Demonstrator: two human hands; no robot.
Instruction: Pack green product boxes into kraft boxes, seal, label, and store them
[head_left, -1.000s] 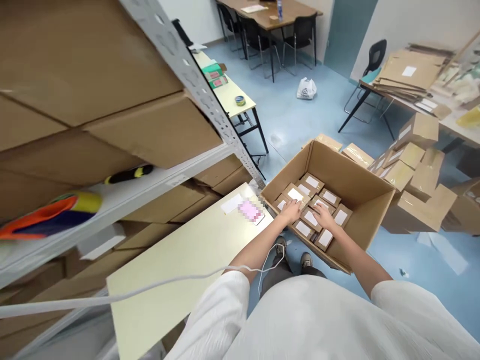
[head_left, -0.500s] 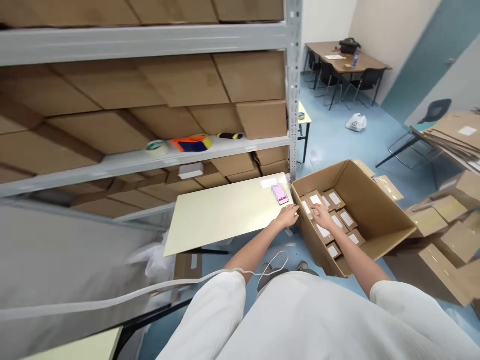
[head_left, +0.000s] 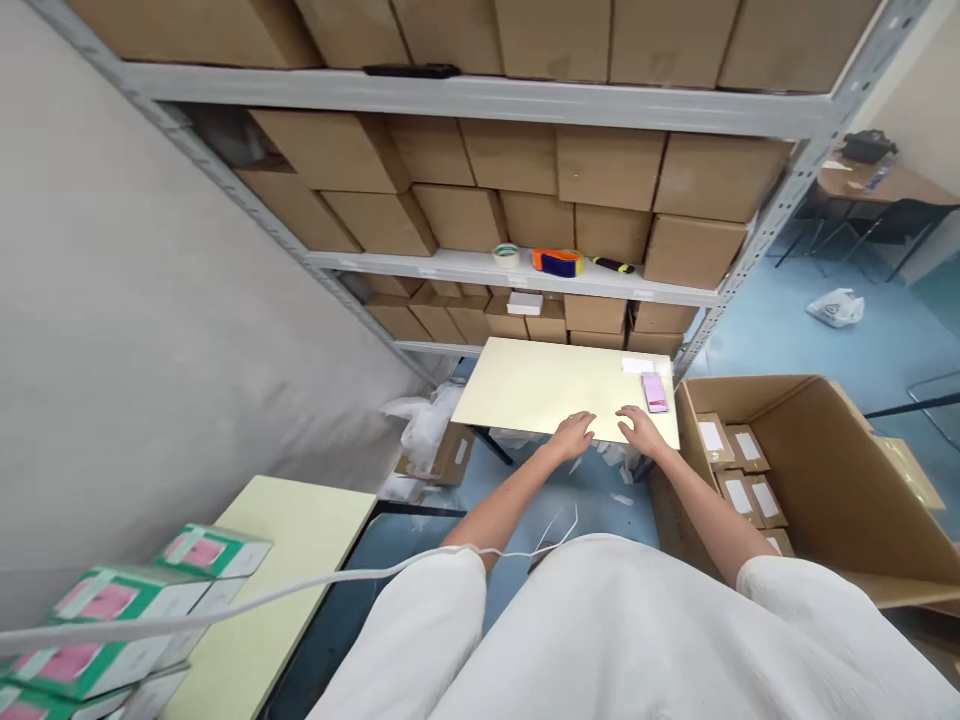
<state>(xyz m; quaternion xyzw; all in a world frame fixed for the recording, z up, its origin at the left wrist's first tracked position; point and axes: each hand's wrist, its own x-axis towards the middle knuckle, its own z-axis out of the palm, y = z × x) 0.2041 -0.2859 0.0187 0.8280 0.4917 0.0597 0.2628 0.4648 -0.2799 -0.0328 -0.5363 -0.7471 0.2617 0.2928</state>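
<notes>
Both hands are over the front edge of a pale yellow table, with nothing in them. My left hand is open, its fingers stretched forward and slightly apart. To its right my right hand is open too, fingers bent a little toward the left one. Whether either hand touches the tabletop I cannot tell. Just beyond my right hand a phone with a pink screen lies on the table, beside a white label or paper slip.
A big open carton holding several small labelled boxes stands at the right. Metal shelving full of cartons rises behind the table. Green-and-white boxes sit on another table at lower left. A white cable crosses the view.
My view has turned to the left. My hands have gone from the big carton's rim and inside to the pale table's front edge. The green-and-white boxes have come into view.
</notes>
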